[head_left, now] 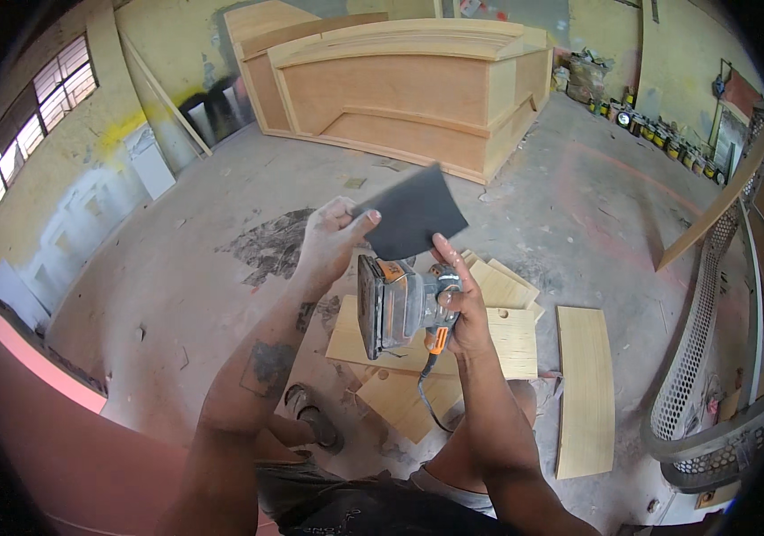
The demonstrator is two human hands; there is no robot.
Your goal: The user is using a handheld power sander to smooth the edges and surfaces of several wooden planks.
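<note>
Sheet [415, 213] and sander [404, 308], both held up above loose pale boards [514, 347].

We see our left hand [333, 234] pinching the dark, slightly curved sheet at its left edge, thumb on the near face; our right hand [467, 308] is wrapped round the grey-and-orange sander just below, forefinger reaching up to the sheet's lower edge, though we cannot tell whether it touches. Sander tipped on its side, flat base turned left, dark cord [424, 399] hanging down from its lower end. Beneath, we note the boards overlapping on the dusty floor [181, 268], one separate board [585, 393] lying to their right. Farther off, a large unpainted wooden counter [400, 103]; cans [667, 143] lined along the right-hand wall [614, 40].
</note>
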